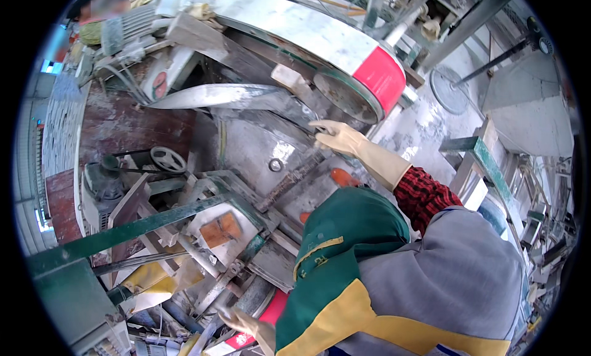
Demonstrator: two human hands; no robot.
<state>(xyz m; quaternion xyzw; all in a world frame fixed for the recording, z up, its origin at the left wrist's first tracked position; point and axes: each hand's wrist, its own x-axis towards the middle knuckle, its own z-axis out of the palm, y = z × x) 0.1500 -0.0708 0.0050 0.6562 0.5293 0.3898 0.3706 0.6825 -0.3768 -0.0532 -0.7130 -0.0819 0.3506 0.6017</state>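
My right hand (337, 138), in a cream rubber glove below a red-and-black checked sleeve, reaches toward the machine with its fingers apart. The fingertips are close to a dusty metal bar (295, 113) beside a round wheel (348, 97); whether they touch it I cannot tell. Nothing shows in that hand. Low in the view, my left hand (241, 322), gloved alike, has its fingers spread near a red-and-white panel (274, 308). Above the wheel runs a long white machine cover (295, 26) with a red end. A pale curved strip (215, 96) lies to the left of the bar.
A green metal beam (135, 233) crosses at the left, near a motor (104, 183) and a spoked handwheel (167, 160). Scrap pieces crowd the lower left. My orange shoes (343, 177) show on the dusty floor. A person (101, 14) is at the far left.
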